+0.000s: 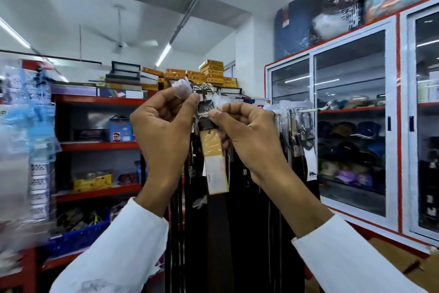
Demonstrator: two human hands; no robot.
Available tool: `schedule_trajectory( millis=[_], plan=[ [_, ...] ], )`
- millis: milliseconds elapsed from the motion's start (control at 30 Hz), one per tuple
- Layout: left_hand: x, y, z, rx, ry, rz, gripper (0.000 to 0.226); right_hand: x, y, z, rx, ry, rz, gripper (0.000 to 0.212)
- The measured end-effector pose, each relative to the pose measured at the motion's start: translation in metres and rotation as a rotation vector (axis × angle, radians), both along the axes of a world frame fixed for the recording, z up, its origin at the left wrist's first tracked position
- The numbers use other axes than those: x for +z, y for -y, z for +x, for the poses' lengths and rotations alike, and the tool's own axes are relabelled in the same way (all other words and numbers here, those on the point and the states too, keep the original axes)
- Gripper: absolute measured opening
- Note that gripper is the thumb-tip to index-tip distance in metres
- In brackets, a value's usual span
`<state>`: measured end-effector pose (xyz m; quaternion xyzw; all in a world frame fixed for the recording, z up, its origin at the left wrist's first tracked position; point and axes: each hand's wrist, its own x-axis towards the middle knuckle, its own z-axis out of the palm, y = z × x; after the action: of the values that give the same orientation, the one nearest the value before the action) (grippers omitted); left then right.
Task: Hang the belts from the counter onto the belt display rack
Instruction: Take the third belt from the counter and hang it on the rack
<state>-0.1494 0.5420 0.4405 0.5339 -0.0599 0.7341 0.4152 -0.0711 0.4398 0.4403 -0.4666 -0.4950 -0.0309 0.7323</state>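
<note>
Head view: both hands, left hand (164,124) and right hand (247,136), pinch the belt (215,166) top between them.

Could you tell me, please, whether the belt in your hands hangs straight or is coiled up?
Straight. The belt drops from both hands, left hand and right hand, at the buckle.

Belt display rack and red shelving

The belt display rack (306,110) carries dark belts (294,140) hanging close together from its pegs. Left of the rack, red shelves (99,145) hold a blue box (119,129), a yellow box (92,182) lower down and stacked orange boxes (209,74) on top.
</note>
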Motion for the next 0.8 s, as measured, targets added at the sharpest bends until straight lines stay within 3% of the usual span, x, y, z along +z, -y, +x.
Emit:
schedule_trajectory(
  millis=[233,367,533,633,800],
  plan=[
    [0.005,-0.025,0.015,-0.128,-0.080,-0.091,0.028,0.000,-0.014,0.005,0.001,-0.016,-0.052,0.017],
    [0.000,-0.039,0.021,-0.171,-0.194,-0.105,0.013,-0.005,-0.021,0.014,-0.007,-0.017,-0.087,0.024],
    [-0.008,-0.051,0.030,-0.083,-0.314,-0.009,0.008,-0.014,-0.031,0.031,-0.348,0.129,-0.087,0.026],
    [-0.021,-0.057,0.033,-0.035,-0.349,-0.031,0.024,-0.021,-0.030,0.038,-0.451,0.151,-0.069,0.030],
    [-0.033,-0.063,0.037,0.033,-0.374,0.008,0.041,-0.026,-0.039,0.044,-0.417,0.112,-0.017,0.033]
  ],
)
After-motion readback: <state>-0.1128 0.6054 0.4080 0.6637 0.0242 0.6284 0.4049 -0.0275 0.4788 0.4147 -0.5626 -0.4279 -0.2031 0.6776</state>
